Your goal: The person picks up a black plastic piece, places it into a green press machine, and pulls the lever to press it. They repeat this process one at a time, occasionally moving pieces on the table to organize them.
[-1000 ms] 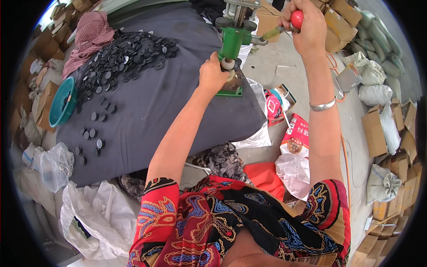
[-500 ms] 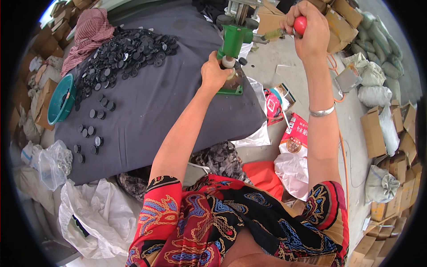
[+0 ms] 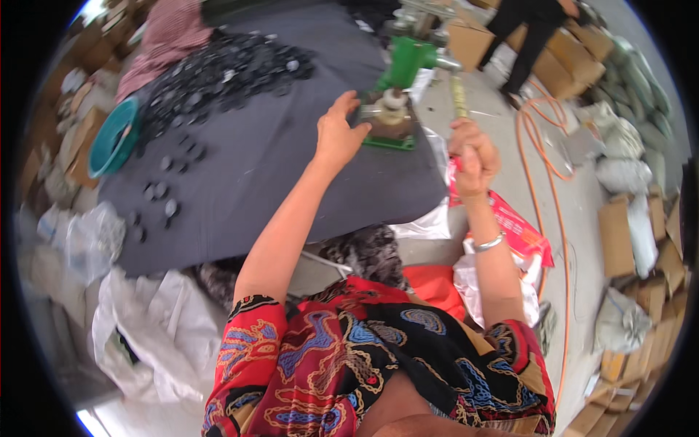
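A green hand press [image 3: 405,65] stands on a green base plate at the far right of the dark cloth-covered table [image 3: 291,197]. My right hand [image 3: 475,156] is wrapped round the end of its lever [image 3: 459,98], which points down toward me. Just left of the press die [image 3: 393,105] is my left hand [image 3: 338,135], thumb and fingers apart, with nothing visible in it. Blur hides whether a piece lies under the die. A large heap of black round caps [image 3: 226,80] covers the back left of the table. Several more caps [image 3: 162,191] sit in a loose group nearer me.
A teal basin [image 3: 114,138] stands at the table's left edge beside a checked cloth [image 3: 166,40]. White sacks [image 3: 156,342] lie at lower left. An orange hose [image 3: 564,247] runs along the floor at right, near cardboard boxes [image 3: 619,233]. A person in dark trousers [image 3: 528,51] is at the back right.
My right hand has swung the lever down toward me. My left hand has drawn back left from the die and its fingers have spread. A person has come into view at back right.
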`<state>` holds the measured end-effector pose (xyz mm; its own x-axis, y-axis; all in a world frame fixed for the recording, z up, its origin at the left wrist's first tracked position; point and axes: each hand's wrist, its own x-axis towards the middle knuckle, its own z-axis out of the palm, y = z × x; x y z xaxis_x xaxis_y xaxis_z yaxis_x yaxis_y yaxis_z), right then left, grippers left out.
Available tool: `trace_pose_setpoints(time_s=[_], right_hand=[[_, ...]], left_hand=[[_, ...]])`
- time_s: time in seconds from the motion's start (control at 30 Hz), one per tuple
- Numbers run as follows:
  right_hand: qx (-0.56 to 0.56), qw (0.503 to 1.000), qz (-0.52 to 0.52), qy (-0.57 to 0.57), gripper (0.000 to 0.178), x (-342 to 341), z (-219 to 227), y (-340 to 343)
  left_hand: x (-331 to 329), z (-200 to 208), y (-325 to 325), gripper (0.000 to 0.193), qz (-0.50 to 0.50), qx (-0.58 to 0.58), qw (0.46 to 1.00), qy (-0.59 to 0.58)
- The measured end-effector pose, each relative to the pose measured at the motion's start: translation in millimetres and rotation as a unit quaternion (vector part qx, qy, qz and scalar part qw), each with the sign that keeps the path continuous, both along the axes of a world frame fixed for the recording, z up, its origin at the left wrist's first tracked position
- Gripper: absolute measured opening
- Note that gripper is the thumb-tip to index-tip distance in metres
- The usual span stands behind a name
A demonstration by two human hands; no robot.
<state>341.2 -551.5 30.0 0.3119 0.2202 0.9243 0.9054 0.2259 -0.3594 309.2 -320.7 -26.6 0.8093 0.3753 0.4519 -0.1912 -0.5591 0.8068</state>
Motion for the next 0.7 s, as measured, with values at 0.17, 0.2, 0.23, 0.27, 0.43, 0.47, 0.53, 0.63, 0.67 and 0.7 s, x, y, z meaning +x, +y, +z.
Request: trace_pose_setpoints(time_s=[0.17,0.2,0.23,0.27,0.43,0.47,0.53,0.63,0.67,0.7], right_hand=[[-0.018,0.999,-0.02,0.042,0.013,8.7,16.4,-21.0],[-0.009,0.997,0.017,0.071,0.016,6.7,33.2,-22.3],[-0.01,0.995,0.024,0.094,0.018,7.7,49.0,-19.6],[-0.013,0.993,0.027,0.115,0.02,8.3,64.5,-17.8],[0.006,0.972,0.107,0.21,0.024,36.5,116.2,-4.6],[0.006,0.972,0.104,0.21,0.024,40.8,122.4,-4.5],[0.011,0.964,0.103,0.245,0.024,47.4,131.3,-4.4],[0.006,0.965,0.094,0.244,0.022,47.7,132.3,-6.8],[0.003,0.966,0.089,0.242,0.022,48.1,131.8,-7.5],[0.005,0.967,0.085,0.242,0.022,48.3,131.4,-7.5]], left_hand=[[-110.4,14.5,59.3,0.045,0.134,0.11,0.982,-0.08],[-135.3,12.6,75.9,0.043,0.207,0.149,0.963,-0.084],[-160.4,10.9,91.4,0.04,0.274,0.186,0.939,-0.088],[-184.5,-0.9,111.0,0.039,0.317,0.183,0.929,-0.061],[-267.7,-26.5,179.8,0.038,0.455,0.245,0.856,0.031],[-267.9,-27.0,186.1,0.04,0.453,0.273,0.848,0.04],[-259.9,-17.9,190.7,0.041,0.455,0.34,0.818,0.095],[-252.5,-15.4,191.9,0.041,0.443,0.421,0.762,0.212],[-250.9,-16.3,191.5,0.041,0.43,0.435,0.742,0.276],[-250.7,-20.9,191.0,0.041,0.427,0.436,0.743,0.274]])
